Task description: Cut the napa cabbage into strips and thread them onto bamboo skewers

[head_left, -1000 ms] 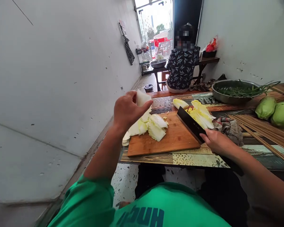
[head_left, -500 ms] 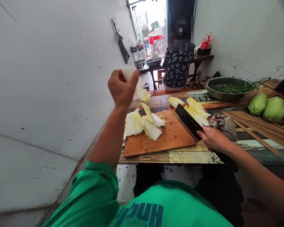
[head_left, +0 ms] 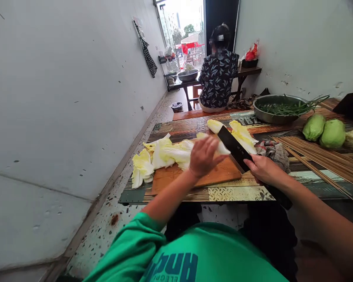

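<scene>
Above the wooden cutting board [head_left: 213, 178], my left hand [head_left: 204, 156] is slightly blurred, its fingers closed round a Chinese cabbage leaf [head_left: 223, 148]. The leaf's white end sticks out on the right; its yellowish tip shows behind the fingers. My right hand [head_left: 263, 168] grips the handle of a dark cleaver [head_left: 233, 147], whose broad blade stands tilted at the board's right edge. Cabbage leaf pieces [head_left: 164, 152] lie on the board's left part and on the table beside it. Behind the blade are more yellow cabbage leaves [head_left: 242, 135] and a small cabbage heart [head_left: 215, 125].
A crumpled cloth [head_left: 273, 154] lies right of the cleaver, beside long thin sticks [head_left: 314, 152]. Farther right are green chayotes [head_left: 333, 133] and a metal basin [head_left: 260, 111] of green vegetables. A person [head_left: 219, 78] sits facing away beyond the table. A wall [head_left: 61, 117] runs along the left.
My left hand has come down and right with the cabbage leaf, from raised at the left to over the board. The cleaver stays nearly where it was. The view has shifted slightly.
</scene>
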Demonstrator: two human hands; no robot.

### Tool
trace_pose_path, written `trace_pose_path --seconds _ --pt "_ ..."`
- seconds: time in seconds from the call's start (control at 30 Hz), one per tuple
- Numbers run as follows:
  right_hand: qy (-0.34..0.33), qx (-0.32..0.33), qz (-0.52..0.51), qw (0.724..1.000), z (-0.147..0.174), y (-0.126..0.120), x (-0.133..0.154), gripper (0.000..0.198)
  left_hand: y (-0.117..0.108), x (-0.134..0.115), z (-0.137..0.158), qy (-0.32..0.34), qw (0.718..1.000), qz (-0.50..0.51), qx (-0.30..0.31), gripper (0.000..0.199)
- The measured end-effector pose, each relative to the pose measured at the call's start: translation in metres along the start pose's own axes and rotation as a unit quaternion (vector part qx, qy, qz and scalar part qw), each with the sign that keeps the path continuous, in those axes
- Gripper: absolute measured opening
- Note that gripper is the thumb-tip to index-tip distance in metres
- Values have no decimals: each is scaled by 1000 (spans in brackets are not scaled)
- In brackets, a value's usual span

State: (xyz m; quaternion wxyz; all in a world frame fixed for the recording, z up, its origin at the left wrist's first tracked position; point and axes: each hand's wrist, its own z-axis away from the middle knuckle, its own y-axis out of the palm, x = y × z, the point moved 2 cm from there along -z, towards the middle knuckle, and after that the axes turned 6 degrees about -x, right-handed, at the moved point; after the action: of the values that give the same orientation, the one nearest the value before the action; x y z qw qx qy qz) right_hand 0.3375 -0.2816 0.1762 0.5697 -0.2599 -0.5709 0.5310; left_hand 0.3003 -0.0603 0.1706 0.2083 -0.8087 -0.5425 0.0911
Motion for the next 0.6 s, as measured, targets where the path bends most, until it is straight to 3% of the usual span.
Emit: trace_pose_path --seconds 0.1,0.2,0.33,0.43,0.6 --pt "2 -33 34 999 5 -7 1 32 25 -33 39 -10 996 -23 89 44" --pt "-20 -41 79 996 13 -12 5 31 18 -45 49 33 982 -49 179 43" --pt "-68 -53 144 986 23 -13 11 28 -20 -40 48 126 956 -58 260 26" --pt "-91 -56 159 981 29 -12 16 28 -35 -28 53 158 931 -47 326 18" --pt "-88 -54 164 981 36 -19 26 28 -10 -24 56 142 921 -24 361 20"
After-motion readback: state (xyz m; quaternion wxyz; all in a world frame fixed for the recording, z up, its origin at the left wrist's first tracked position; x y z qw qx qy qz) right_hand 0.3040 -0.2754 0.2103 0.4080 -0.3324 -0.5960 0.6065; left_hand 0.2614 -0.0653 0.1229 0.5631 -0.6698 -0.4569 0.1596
